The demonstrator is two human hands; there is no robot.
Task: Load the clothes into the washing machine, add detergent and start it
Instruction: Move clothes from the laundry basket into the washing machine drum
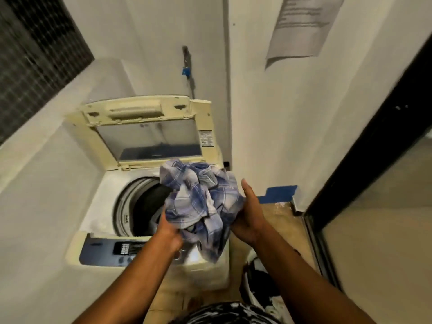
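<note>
Top-load washing machine [98,206] in a narrow white corner, lid [145,127] propped up at the back, dark drum [142,202] open, control panel [105,251] along the near edge. Crumpled blue-and-white plaid clothes [201,197] held in a bundle above the drum's right rim, not yet inside. Left hand [169,232] grips the bundle from below w/ fingers curled into the cloth. Right hand [250,213] presses its right side, thumb straight up; fingers hidden behind fabric, can't tell their curl. Laundry basket [257,281] on floor, bottom right. Blue tape [280,194] at wall base.
</note>
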